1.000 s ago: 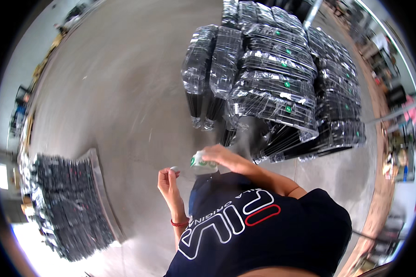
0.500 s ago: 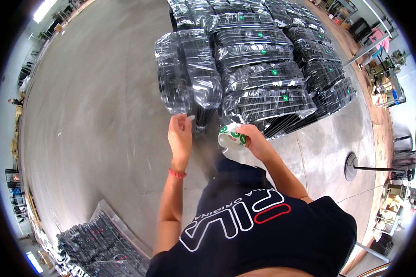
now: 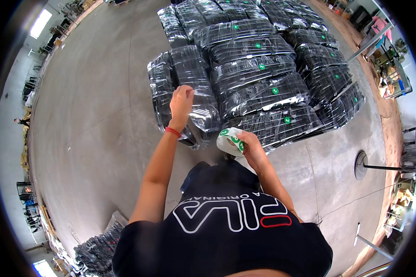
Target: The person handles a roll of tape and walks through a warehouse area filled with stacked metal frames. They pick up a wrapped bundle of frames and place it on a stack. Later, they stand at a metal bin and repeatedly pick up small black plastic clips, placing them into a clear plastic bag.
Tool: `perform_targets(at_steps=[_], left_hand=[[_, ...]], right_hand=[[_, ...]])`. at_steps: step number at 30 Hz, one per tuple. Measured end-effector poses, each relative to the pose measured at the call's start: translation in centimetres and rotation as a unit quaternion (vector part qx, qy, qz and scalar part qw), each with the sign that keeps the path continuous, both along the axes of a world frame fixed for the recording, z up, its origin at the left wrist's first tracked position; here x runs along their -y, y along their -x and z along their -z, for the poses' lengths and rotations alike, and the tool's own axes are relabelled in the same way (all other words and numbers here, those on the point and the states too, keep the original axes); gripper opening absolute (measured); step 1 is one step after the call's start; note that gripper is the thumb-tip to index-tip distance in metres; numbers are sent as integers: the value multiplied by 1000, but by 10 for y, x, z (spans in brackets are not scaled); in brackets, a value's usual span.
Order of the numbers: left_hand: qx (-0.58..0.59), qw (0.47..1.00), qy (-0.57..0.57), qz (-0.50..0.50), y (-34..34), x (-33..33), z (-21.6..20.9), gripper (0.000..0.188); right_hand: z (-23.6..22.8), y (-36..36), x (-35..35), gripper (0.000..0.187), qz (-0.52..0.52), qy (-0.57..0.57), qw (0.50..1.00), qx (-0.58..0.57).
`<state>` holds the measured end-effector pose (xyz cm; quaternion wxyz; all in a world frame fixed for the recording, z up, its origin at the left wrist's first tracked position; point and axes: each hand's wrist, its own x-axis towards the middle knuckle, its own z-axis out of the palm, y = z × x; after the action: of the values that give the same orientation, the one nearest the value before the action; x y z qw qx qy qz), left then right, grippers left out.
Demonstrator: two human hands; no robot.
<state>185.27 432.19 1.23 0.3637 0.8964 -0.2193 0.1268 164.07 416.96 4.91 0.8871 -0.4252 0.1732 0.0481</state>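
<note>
My left hand is over a black bundle wrapped in clear film, its fingers pinched. A small pale sticker seems to be at the fingertips, mostly hidden. Held in my right hand is a roll of stickers, white with round green labels, in front of the stacked bundles. A second wrapped bundle lies left of the one under my left hand. Several more wrapped bundles form rows to the right, many bearing a round green sticker.
Grey concrete floor stretches to the left. More dark wrapped bundles lie at lower left. To the right stands a post with a round base. Racks and a person in pink are along the right wall.
My left hand has moved forward from the bundle's near end to above its film. The right hand keeps the sticker roll. The view has shifted, showing less of the lower-left bundles.
</note>
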Motion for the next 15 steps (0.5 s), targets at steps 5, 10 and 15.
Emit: perform_targets(at_steps=[5,10,15], left_hand=[[80,996,-19,19,-51,16,22,5],[254,960,-95,68,-91,29,41,6],[264,949,-132,109,-110,28,62,4]], right_hand=[[8,-4,3,29,98,-14,995,-31],[0,-10,-12,32,184,-4,982,-47],[2,-25,-31,38,169,1,985,-25]])
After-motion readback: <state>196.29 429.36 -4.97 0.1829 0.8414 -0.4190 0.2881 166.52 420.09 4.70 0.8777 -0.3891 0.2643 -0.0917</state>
